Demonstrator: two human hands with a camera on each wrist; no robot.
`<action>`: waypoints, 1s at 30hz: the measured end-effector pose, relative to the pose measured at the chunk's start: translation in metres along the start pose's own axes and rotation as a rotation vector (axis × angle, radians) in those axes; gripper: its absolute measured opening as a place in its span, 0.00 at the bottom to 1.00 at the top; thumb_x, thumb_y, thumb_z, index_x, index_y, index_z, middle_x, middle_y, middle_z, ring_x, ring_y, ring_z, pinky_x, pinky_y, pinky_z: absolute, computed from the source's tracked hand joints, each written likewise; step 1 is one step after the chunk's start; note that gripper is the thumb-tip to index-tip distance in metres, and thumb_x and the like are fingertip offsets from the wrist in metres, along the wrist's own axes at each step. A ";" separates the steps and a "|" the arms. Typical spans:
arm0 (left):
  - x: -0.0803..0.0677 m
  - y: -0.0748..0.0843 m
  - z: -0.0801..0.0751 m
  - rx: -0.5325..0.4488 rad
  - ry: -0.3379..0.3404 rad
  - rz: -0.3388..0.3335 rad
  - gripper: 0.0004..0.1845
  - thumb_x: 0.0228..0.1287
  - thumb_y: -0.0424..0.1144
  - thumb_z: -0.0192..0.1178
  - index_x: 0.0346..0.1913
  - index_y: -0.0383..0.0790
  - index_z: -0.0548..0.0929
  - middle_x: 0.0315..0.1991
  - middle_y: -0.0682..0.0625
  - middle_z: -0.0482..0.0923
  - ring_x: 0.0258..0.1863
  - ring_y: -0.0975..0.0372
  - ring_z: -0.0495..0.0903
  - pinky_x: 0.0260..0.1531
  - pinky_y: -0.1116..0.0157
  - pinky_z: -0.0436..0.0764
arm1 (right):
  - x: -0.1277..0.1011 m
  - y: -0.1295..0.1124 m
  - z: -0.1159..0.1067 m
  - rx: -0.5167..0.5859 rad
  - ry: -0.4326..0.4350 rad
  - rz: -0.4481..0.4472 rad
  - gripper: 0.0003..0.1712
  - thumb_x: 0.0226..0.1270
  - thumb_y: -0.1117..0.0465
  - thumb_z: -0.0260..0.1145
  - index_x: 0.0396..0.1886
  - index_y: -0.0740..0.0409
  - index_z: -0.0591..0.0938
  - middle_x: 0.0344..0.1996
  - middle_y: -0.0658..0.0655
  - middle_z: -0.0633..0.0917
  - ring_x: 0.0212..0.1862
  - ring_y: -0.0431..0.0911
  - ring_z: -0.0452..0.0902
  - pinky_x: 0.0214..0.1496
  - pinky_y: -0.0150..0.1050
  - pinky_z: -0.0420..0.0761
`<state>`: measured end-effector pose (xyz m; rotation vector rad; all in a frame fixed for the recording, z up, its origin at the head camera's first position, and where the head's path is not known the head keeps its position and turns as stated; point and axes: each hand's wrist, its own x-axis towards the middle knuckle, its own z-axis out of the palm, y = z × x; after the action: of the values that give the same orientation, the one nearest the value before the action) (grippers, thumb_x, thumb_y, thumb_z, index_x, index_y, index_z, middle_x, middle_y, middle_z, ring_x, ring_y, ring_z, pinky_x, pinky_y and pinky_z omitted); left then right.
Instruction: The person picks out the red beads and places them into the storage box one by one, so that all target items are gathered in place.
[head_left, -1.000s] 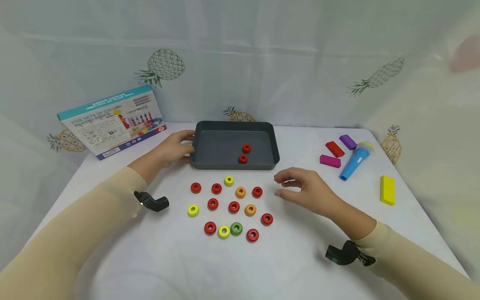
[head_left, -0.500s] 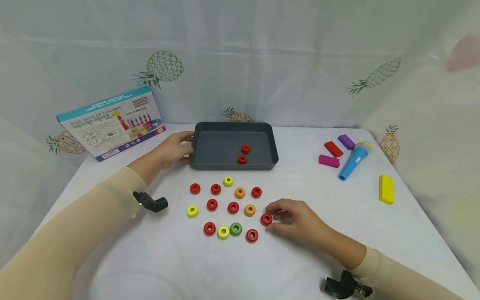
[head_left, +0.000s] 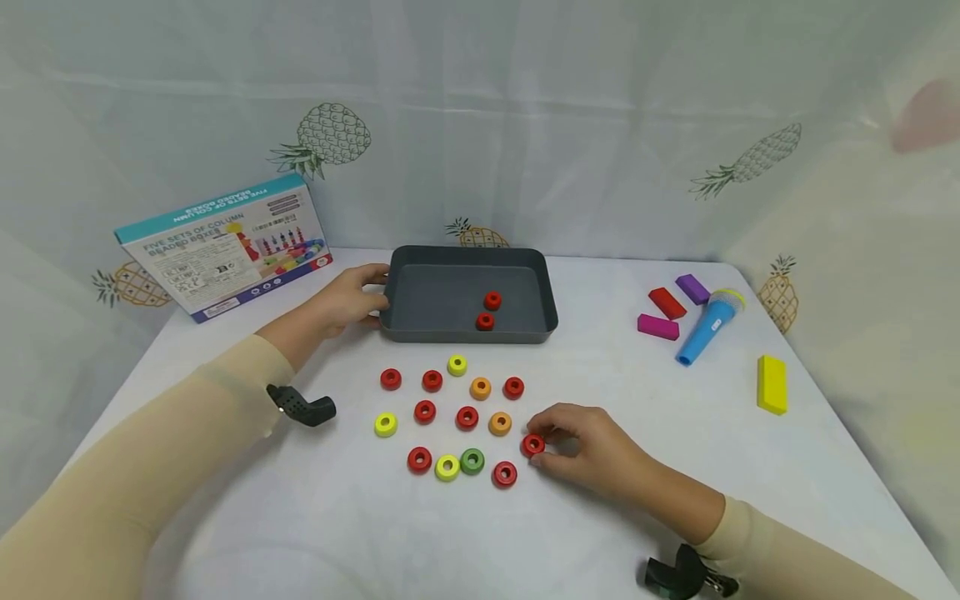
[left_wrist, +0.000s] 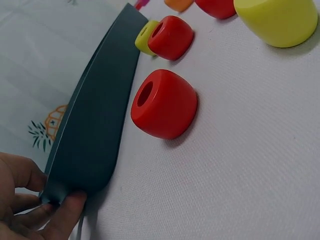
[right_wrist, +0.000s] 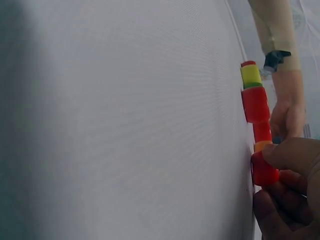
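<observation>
My right hand pinches a red ring bead on the white table, at the right edge of a spread of several red, yellow, orange and green ring beads. The right wrist view shows thumb and fingertips closed round that red bead. My left hand grips the left rim of a dark grey tray, seen close in the left wrist view with fingers round the tray's corner. Two red beads lie inside the tray.
A printed toy box leans at the back left. At the right lie red, purple and magenta blocks, a blue toy microphone and a yellow block. A pineapple-print curtain surrounds the table.
My right hand came down from beside the tray to the right-hand red bead and closed its fingers on it. The left hand stayed on the tray.
</observation>
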<state>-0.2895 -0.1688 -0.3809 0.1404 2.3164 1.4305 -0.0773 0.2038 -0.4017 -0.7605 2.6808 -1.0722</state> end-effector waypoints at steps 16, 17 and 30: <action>-0.001 -0.008 -0.003 0.006 -0.012 0.003 0.40 0.70 0.27 0.53 0.82 0.42 0.51 0.79 0.40 0.55 0.70 0.44 0.68 0.56 0.49 0.83 | 0.080 -0.003 -0.056 0.031 0.143 -0.036 0.19 0.61 0.64 0.75 0.52 0.59 0.85 0.46 0.50 0.87 0.50 0.45 0.84 0.54 0.48 0.87; -0.001 -0.009 -0.003 0.006 -0.009 0.002 0.40 0.70 0.27 0.53 0.82 0.42 0.51 0.79 0.40 0.55 0.70 0.44 0.67 0.56 0.49 0.83 | 0.089 -0.001 -0.059 0.027 0.152 -0.027 0.19 0.62 0.64 0.75 0.52 0.59 0.85 0.46 0.51 0.87 0.49 0.45 0.84 0.54 0.47 0.87; -0.001 -0.008 -0.002 -0.014 0.000 0.021 0.39 0.70 0.28 0.54 0.81 0.45 0.54 0.78 0.41 0.58 0.67 0.46 0.71 0.53 0.51 0.85 | 0.166 0.027 -0.067 -0.091 0.094 0.099 0.20 0.64 0.58 0.73 0.55 0.58 0.84 0.48 0.55 0.86 0.49 0.48 0.83 0.52 0.43 0.86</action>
<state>-0.2882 -0.1747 -0.3871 0.1608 2.3116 1.4564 -0.2523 0.1764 -0.3641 -0.5978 2.8306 -0.9921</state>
